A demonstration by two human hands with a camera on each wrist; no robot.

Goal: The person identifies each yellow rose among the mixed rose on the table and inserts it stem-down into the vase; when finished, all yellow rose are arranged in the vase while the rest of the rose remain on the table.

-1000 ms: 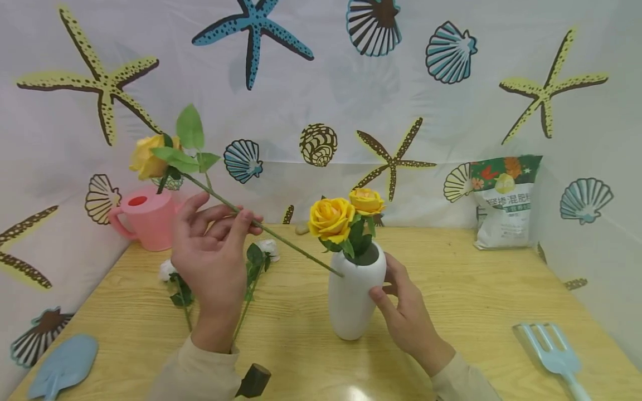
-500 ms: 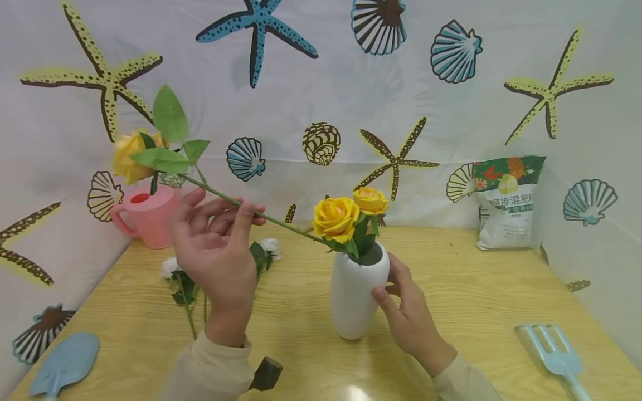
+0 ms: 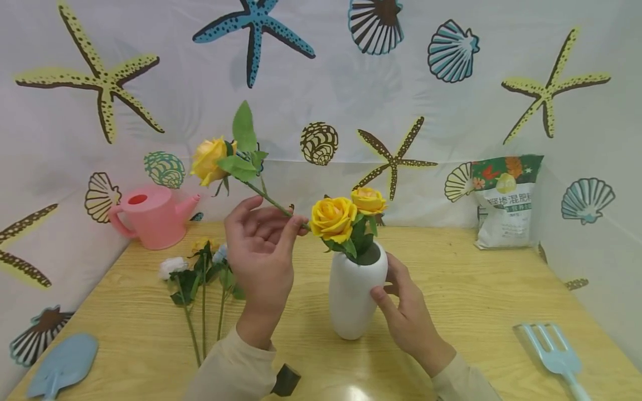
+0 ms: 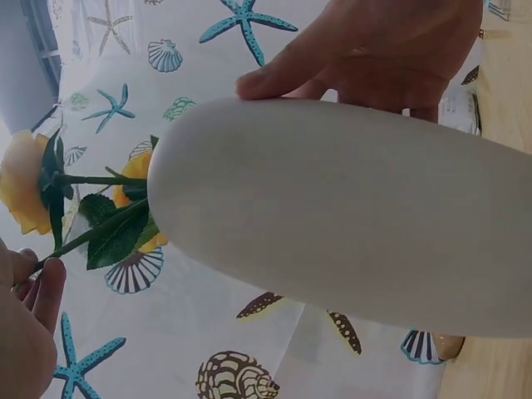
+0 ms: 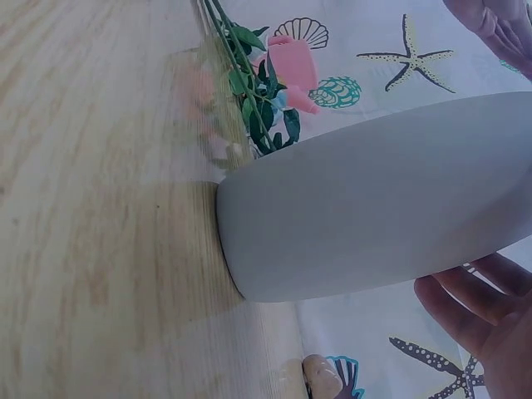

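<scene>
My left hand [image 3: 263, 256] pinches the green stem of a yellow rose [image 3: 208, 161] between thumb and fingers. Its bloom leans up to the left, and the stem slants down right toward two yellow roses [image 3: 332, 219] standing in a white vase [image 3: 351, 301]. The pinched end of the stem overlaps those blooms in the head view. My right hand [image 3: 408, 312] grips the vase's right side, thumb in front and fingers behind. Seen from the right wrist, the vase [image 5: 374, 208] stands on the wooden table, with fingertips of the right hand [image 5: 490, 316] against its wall.
Left on the table lie several roses, including a white rose [image 3: 172, 266]. A pink watering can [image 3: 155, 217] stands behind them. A blue toy shovel [image 3: 65, 362] is front left, a blue hand fork [image 3: 554, 356] front right. A fertilizer bag [image 3: 506, 203] stands back right.
The left hand first draws slightly back left and up with its rose, then moves right toward the vase. Its pinch is now near the vase's blooms. The right hand keeps its grip.
</scene>
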